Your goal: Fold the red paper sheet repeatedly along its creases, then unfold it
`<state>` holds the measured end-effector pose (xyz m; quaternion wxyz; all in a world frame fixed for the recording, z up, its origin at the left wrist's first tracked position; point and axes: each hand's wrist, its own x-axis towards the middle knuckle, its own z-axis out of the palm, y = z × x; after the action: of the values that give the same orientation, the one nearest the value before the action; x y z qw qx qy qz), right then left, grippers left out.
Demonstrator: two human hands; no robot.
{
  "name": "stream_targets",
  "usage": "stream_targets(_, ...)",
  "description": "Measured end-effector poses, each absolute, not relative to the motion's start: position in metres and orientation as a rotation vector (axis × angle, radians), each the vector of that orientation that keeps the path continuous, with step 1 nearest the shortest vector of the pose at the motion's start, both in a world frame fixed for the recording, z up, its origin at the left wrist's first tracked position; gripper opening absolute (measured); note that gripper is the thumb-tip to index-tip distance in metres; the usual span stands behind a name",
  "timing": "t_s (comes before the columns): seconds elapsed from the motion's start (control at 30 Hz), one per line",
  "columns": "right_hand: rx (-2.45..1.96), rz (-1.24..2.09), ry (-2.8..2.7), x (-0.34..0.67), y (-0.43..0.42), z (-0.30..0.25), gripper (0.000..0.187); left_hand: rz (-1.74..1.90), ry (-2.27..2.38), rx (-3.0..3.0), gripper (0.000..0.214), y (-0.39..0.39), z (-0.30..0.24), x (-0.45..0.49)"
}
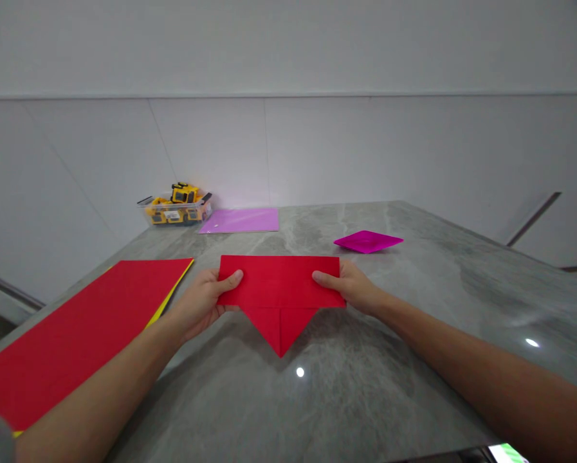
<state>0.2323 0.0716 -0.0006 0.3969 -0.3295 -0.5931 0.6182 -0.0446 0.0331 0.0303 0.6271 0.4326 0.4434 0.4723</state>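
Holds the folded red paper (279, 283) at the centre of the clock face, tip toward 6 o'clock. Clamps it at the 9 o'clock end with fingers of the left hand (204, 297) and at the 3 o'clock end with fingers of the right hand (359, 289), probably to hold it flat and even. Leaves the magenta folded paper (368, 242) toward 2 o'clock, well apart on the desk (356, 392). Toward 10 o'clock, a clear box (171, 206) with yellow toy vehicles (184, 193) inside, one above the rim, perhaps for lack of room.

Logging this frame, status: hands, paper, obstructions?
Left hand and right hand each gripping one end of red folded paper. Triangular tip points down in view. Red sheet at left, magenta folded paper beyond; neither blocks hands.
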Motion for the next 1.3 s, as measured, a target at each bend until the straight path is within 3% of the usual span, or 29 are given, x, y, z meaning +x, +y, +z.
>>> stream_targets(0.2, -0.988, 1.424, -1.776, 0.246, 0.082, -0.004, 0.04, 0.57, 1.253, 1.318, 0.044, 0.038, 0.031, -0.065)
stream_targets(0.33, -1.022, 1.449, -1.891, 0.253, 0.085, 0.0, 0.045, 0.519, 1.37, 1.597, 0.064, 0.037, 0.033, -0.073)
stream_targets(0.63, -0.865, 1.716, -1.852, 0.249, 0.067, 0.017, 0.051, 0.882, 1.16, 1.356, 0.05, 0.037, 0.026, -0.074)
stream_targets(0.8, -0.764, 1.873, -1.763, 0.251, 0.065, 0.013, 0.052, 0.961, 0.975, 1.257, 0.054, 0.033, 0.022, -0.07)
stream_targets(0.97, -0.72, 1.801, -1.725, 0.248, 0.065, 0.004, 0.05, 1.039, 0.761, 1.157, 0.055, 0.027, 0.027, -0.062)
stream_targets(1.07, -0.72, 1.671, -1.639, 0.24, 0.062, 0.004, 0.049, 1.152, 0.598, 1.048, 0.034, 0.023, 0.031, -0.051)
stream_targets(1.13, -0.74, 1.533, -1.609, 0.232, 0.058, 0.005, 0.046, 1.164, 0.516, 0.968, 0.037, 0.019, 0.031, -0.04)
stream_targets(1.2, -0.772, 1.396, -1.644, 0.223, 0.052, 0.005, 0.046, 1.108, 0.571, 0.934, 0.044, 0.014, 0.028, -0.026)
stream_targets(1.3, -0.826, 1.331, -1.757, 0.214, 0.041, 0.002, 0.048, 1.122, 0.917, 0.905, 0.036, 0.008, 0.022, -0.008)
